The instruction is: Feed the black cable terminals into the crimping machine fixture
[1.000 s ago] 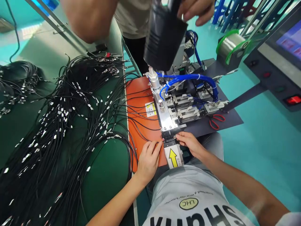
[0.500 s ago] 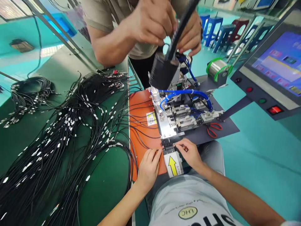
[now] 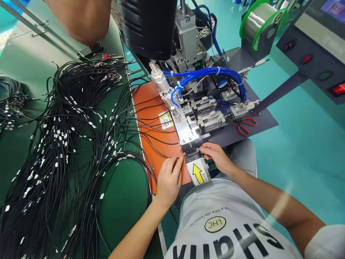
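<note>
My left hand (image 3: 169,178) is at the left side of a small black fixture (image 3: 192,155), thumb and fingers pinched on a thin black cable (image 3: 161,153). On the fixture's right side, my right hand (image 3: 217,157) pinches a small metallic cable end (image 3: 198,149), mostly covered by the fingertips. The cable appears to lie across the fixture between both hands. Just below is a light plate with a yellow arrow (image 3: 198,174). Behind the fixture stands a bench machine (image 3: 185,131) with metal slides and blue air tubes (image 3: 207,73). Several black cables run into its left side over an orange mat (image 3: 147,104).
Many black cables (image 3: 61,136) with white tags cover the green table (image 3: 121,212) at left. Red-handled scissors (image 3: 246,126) lie right of the machine. A wire spool (image 3: 262,23) and control panel (image 3: 312,54) stand at right. A co-worker's arm (image 3: 83,21) and a black cylinder (image 3: 148,28) hang overhead.
The view has tilted down and come closer to the machine. The co-worker's hands have left the view, with only an arm showing. Both my hands stay pinched at the fixture.
</note>
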A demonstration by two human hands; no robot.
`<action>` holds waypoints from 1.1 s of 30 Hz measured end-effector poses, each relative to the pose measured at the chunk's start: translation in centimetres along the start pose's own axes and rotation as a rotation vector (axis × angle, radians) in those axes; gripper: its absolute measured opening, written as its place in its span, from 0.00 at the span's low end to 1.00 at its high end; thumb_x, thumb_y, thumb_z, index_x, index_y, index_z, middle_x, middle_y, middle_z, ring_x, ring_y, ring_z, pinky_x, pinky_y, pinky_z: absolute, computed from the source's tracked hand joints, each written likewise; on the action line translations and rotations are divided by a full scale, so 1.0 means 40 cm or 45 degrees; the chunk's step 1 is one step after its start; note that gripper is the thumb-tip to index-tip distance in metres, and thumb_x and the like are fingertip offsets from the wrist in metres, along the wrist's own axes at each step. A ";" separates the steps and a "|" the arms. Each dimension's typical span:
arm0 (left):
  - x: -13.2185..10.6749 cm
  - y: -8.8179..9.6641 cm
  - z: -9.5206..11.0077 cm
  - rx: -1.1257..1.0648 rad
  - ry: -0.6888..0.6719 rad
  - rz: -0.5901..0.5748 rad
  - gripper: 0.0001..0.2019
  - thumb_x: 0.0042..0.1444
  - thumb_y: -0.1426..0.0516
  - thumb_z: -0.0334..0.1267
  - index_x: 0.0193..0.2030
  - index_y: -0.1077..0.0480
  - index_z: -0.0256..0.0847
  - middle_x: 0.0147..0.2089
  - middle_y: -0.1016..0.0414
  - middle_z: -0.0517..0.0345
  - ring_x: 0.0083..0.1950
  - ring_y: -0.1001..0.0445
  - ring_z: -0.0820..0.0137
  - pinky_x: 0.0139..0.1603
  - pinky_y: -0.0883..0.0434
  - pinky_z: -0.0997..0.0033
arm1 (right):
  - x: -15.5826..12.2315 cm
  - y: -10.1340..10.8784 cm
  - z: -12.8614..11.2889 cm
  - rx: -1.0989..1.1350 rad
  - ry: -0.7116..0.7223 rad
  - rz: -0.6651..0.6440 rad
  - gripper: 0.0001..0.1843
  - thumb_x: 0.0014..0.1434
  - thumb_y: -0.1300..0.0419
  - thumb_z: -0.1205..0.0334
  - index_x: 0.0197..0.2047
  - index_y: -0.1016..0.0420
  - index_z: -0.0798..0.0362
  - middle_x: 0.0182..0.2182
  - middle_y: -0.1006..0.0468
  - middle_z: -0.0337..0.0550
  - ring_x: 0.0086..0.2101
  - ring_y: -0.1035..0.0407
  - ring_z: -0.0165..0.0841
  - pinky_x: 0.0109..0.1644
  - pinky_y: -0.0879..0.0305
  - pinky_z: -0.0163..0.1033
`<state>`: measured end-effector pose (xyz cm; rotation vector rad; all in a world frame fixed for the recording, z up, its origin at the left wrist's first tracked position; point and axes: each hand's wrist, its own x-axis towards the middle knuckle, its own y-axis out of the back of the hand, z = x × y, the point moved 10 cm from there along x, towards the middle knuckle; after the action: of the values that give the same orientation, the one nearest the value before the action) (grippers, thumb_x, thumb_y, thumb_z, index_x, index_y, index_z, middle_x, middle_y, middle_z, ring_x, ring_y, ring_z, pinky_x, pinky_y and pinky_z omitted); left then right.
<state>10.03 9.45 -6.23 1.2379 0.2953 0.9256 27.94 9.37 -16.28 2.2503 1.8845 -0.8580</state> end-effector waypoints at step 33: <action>-0.001 -0.011 0.002 0.036 0.012 -0.011 0.24 0.63 0.47 0.27 0.66 0.37 0.42 0.55 0.29 0.42 0.57 0.31 0.58 0.58 0.28 0.52 | 0.019 0.010 0.035 0.072 -0.265 0.003 0.14 0.48 0.29 0.54 0.28 0.23 0.57 0.27 0.26 0.39 0.20 0.41 0.21 0.21 0.48 0.31</action>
<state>10.24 9.37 -6.61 1.2575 0.3213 0.9228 27.86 9.38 -17.91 2.0988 1.7864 -1.1101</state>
